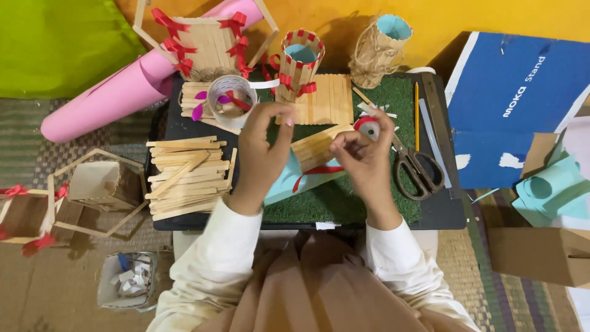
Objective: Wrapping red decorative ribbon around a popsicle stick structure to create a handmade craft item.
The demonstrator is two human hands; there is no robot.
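Cream sleeves lead up to both hands over the green mat (344,203). Left hand (261,154) pinches something too small to tell; right hand (365,157) grips a red ribbon roll (369,128) beside the scissors (418,169). Its round face points up at the camera, axis near upright. Loose ribbon could slip and unwind, judging by the light grip

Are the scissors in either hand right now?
No: the scissors lie on the green mat beside the right hand, while the left hand is raised farther off.
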